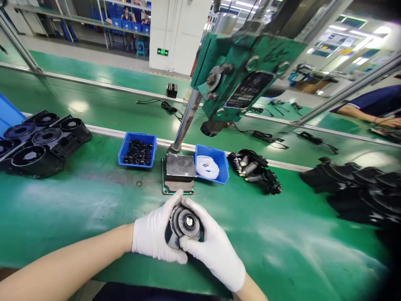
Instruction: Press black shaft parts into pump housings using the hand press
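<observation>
Both my hands wear white gloves and meet around a round black part (178,221) near the table's front edge. It has stepped rings and a bright metal centre facing up. My left hand (158,232) wraps its left side, while my right hand (213,244) curls over its right side with the thumb across the near rim. The part's underside is hidden by my fingers. Just beyond the hands stands the metal block (181,166) on the base of a green press (238,75), whose head hangs above at upper right.
A blue bin (137,163) of small black pieces sits left of the press base, and a blue bin (223,167) of white rings right of it. Cabled motors (255,169) lie farther right. Black housings (46,142) stand at left, more housings (363,188) at right. A co-worker's arm (360,113) shows beyond.
</observation>
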Demonstrator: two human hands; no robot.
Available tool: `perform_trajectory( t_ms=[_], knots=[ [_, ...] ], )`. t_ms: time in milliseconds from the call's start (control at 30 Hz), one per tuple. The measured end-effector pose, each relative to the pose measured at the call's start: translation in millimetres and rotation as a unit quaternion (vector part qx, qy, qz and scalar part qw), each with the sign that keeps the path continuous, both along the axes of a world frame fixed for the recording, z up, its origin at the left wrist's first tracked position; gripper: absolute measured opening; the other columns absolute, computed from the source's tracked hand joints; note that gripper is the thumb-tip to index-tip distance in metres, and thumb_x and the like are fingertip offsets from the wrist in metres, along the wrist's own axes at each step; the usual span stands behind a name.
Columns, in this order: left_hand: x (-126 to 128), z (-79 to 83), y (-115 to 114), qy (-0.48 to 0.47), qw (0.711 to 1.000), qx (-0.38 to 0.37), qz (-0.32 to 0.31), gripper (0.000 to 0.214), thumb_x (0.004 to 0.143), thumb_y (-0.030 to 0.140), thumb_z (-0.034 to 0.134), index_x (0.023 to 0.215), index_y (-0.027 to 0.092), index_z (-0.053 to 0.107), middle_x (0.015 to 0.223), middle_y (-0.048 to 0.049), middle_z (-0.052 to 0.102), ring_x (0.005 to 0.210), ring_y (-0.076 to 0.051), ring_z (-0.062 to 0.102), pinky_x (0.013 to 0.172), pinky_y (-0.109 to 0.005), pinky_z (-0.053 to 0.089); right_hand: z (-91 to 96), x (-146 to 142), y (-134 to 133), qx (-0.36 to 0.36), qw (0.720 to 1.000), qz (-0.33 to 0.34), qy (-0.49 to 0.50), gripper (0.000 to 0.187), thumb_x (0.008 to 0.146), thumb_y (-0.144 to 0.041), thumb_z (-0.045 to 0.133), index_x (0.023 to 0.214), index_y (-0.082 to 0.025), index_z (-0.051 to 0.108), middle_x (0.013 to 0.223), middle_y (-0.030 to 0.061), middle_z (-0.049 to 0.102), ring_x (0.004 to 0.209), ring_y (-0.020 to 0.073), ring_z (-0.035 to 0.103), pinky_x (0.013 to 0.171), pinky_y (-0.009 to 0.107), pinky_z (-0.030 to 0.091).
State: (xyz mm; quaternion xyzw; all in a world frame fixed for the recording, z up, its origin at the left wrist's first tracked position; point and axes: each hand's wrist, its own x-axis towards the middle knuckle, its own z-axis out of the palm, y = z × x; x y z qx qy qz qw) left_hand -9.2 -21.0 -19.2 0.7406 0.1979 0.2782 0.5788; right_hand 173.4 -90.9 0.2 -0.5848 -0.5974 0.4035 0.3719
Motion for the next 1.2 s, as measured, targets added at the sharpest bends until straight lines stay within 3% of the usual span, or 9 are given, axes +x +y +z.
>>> perform_trajectory(
  t_ms=[433, 700, 767, 800, 867, 933, 1000, 1100, 1200],
  knots=[
    [6.9, 1.3, -7.1, -0.050, 0.994, 0.090, 0.040, 0.121, 0.064, 0.013, 0.073, 0.154, 0.017, -0.008, 0.132, -0.0175, 0.061, 0.123, -0.034, 0.059, 0.108, -0.049, 0.044, 10.4, 23.2, 25.4, -0.030, 0.989, 0.144, -0.035, 0.072, 0.063, -0.032, 0.087, 0.129, -0.026, 0.061, 0.126, 0.0085, 0.057, 0.120, 0.0311, 0.052, 0.105, 0.048, 0.041],
    [11.2, -0.1, -9.1, -0.072, 0.985, 0.141, 0.067, 0.117, 0.067, 0.014, 0.071, 0.155, 0.015, -0.005, 0.136, -0.0201, 0.057, 0.126, -0.035, 0.056, 0.110, -0.049, 0.043, 4.0, 4.0, -0.1, 0.038, 0.996, 0.023, -0.074, 0.078, 0.073, -0.020, 0.074, 0.145, -0.027, 0.043, 0.145, 0.0076, 0.047, 0.133, 0.0293, 0.044, 0.114, 0.048, 0.034],
    [11.5, -1.2, -9.8, -0.061, 0.985, 0.143, 0.070, 0.119, 0.067, 0.014, 0.070, 0.155, 0.016, -0.010, 0.132, -0.0184, 0.060, 0.122, -0.035, 0.059, 0.110, -0.050, 0.041, 6.4, 6.7, -14.0, 0.065, 0.993, -0.011, -0.101, 0.070, 0.074, -0.022, 0.072, 0.141, -0.025, 0.050, 0.143, 0.0082, 0.050, 0.134, 0.0327, 0.042, 0.114, 0.052, 0.033],
    [11.1, -2.5, -10.3, -0.048, 0.987, 0.136, 0.069, 0.120, 0.066, 0.014, 0.070, 0.154, 0.017, -0.011, 0.129, -0.0175, 0.061, 0.120, -0.034, 0.061, 0.109, -0.050, 0.043, 7.7, 10.3, -22.0, 0.085, 0.992, -0.038, -0.086, 0.056, 0.078, -0.026, 0.069, 0.133, -0.024, 0.058, 0.133, 0.0092, 0.059, 0.131, 0.0340, 0.047, 0.111, 0.054, 0.036],
    [9.4, -5.8, -11.0, -0.009, 0.992, 0.109, 0.070, 0.122, 0.064, 0.016, 0.071, 0.154, 0.017, -0.012, 0.126, -0.0166, 0.062, 0.114, -0.034, 0.064, 0.105, -0.050, 0.046, 8.9, 19.0, -37.0, 0.130, 0.983, -0.124, 0.018, 0.024, 0.093, -0.034, 0.056, 0.110, -0.024, 0.071, 0.080, 0.0071, 0.071, 0.103, 0.0328, 0.064, 0.097, 0.054, 0.048],
    [7.3, -8.4, -11.5, 0.032, 0.993, 0.084, 0.073, 0.122, 0.063, 0.020, 0.071, 0.154, 0.015, -0.010, 0.128, -0.0179, 0.060, 0.115, -0.035, 0.063, 0.103, -0.051, 0.048, 7.8, 23.8, -44.7, 0.168, 0.951, -0.216, 0.141, 0.032, 0.101, -0.037, 0.043, 0.094, -0.025, 0.072, 0.045, -0.0007, 0.052, 0.065, 0.0262, 0.065, 0.076, 0.047, 0.055],
    [5.9, -9.0, -11.9, 0.058, 0.993, 0.076, 0.074, 0.121, 0.062, 0.023, 0.071, 0.154, 0.013, -0.008, 0.133, -0.0197, 0.056, 0.120, -0.037, 0.059, 0.104, -0.052, 0.046, 4.6, 20.7, -41.3, 0.177, 0.935, -0.255, 0.174, 0.027, 0.101, -0.040, 0.046, 0.105, -0.025, 0.069, 0.054, -0.0012, 0.060, 0.057, 0.0215, 0.061, 0.070, 0.041, 0.055],
    [6.2, -7.6, -12.5, 0.060, 0.992, 0.079, 0.075, 0.118, 0.065, 0.025, 0.069, 0.153, 0.013, -0.009, 0.140, -0.0206, 0.050, 0.127, -0.035, 0.054, 0.108, -0.050, 0.043, -1.8, 7.4, -24.5, 0.138, 0.971, -0.160, 0.109, 0.046, 0.095, -0.046, 0.057, 0.137, -0.025, 0.052, 0.118, 0.0099, 0.068, 0.102, 0.0266, 0.065, 0.089, 0.042, 0.053],
    [8.5, -8.8, -13.0, 0.039, 0.992, 0.088, 0.078, 0.118, 0.067, 0.024, 0.069, 0.152, 0.016, -0.012, 0.140, -0.0182, 0.050, 0.127, -0.032, 0.055, 0.109, -0.047, 0.043, -6.5, 1.7, -18.1, 0.123, 0.982, -0.129, 0.066, 0.044, 0.097, -0.046, 0.051, 0.133, -0.021, 0.056, 0.117, 0.0127, 0.067, 0.109, 0.0287, 0.063, 0.098, 0.045, 0.050]
  ],
)
